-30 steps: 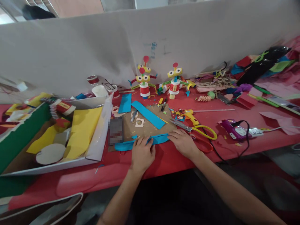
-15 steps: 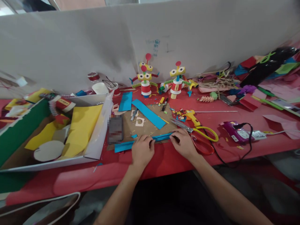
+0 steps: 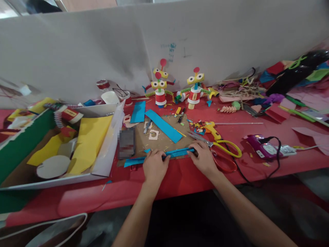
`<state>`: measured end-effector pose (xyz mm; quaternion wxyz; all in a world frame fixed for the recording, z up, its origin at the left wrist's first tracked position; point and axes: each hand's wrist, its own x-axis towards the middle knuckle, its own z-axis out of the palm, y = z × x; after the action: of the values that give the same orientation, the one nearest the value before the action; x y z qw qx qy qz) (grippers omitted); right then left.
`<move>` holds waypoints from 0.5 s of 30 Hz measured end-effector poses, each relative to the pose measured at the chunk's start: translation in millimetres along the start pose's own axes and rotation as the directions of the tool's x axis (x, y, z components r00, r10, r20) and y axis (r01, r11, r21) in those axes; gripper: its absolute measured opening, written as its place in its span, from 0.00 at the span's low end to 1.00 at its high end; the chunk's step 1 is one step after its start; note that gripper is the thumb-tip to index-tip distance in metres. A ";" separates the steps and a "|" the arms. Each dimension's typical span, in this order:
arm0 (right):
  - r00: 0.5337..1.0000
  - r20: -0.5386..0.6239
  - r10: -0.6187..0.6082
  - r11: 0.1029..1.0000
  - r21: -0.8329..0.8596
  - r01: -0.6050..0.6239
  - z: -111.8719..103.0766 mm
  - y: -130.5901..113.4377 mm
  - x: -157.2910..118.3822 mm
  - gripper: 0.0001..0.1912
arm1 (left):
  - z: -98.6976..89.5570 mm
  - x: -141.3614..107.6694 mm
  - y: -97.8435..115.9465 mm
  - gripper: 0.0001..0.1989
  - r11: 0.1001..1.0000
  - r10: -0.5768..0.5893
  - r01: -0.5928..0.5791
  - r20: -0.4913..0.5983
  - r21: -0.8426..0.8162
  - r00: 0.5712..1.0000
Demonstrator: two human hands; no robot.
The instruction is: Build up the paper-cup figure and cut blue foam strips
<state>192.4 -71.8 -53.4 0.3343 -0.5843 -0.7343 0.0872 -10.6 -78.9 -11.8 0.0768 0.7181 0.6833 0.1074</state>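
A long blue paper strip (image 3: 177,152), creased along its length, lies across the near edge of the brown board (image 3: 140,139). My left hand (image 3: 155,165) is closed on its middle part, thumb and fingers pinching the near edge. At its right end my right hand (image 3: 203,157) pinches the strip too. Beyond the hands, a flat blue strip (image 3: 164,126) lies slanted on the board, and a shorter blue piece (image 3: 138,112) is at its back left. Scissors with red and yellow handles (image 3: 226,147) lie just beyond my right hand.
An open box (image 3: 99,171) with yellow paper stands on the left, beside a dark phone (image 3: 126,143). Paper robot figures (image 3: 160,97) stand at the back. Rightward are a yellow glue gun (image 3: 212,129) and a purple device (image 3: 262,146) with a black cable (image 3: 279,154).
The strip's right part has turned slightly, and its lengthwise crease shows more between my hands. Both hands stay on it, with small shifts of the fingers. The view has moved slightly.
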 end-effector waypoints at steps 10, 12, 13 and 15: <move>0.934 0.258 -0.245 0.918 -0.250 0.309 1.5 -23.2 -12.0 0.24 | -1.0 0.7 1.2 0.09 1.000 -0.020 0.020 0.012 -0.004 1.000; 0.912 0.324 -0.250 0.921 -0.211 0.327 5.5 -25.4 -13.4 0.29 | -0.9 1.1 2.0 0.09 1.000 -0.027 0.027 0.012 -0.007 1.000; 0.907 0.346 -0.241 0.926 -0.197 0.322 6.4 -26.5 -14.1 0.29 | -0.7 0.9 2.1 0.09 1.000 -0.029 0.029 0.008 -0.010 1.000; 0.904 0.366 -0.222 0.937 -0.176 0.301 6.3 -28.6 -15.8 0.28 | -0.2 -0.4 0.8 0.09 0.999 -0.024 0.024 -0.002 -0.024 1.000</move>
<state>167.3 -93.2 -49.6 0.1416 -0.4904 -0.8581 0.0557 -9.8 -79.3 -11.4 0.0860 0.7086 0.6907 0.1154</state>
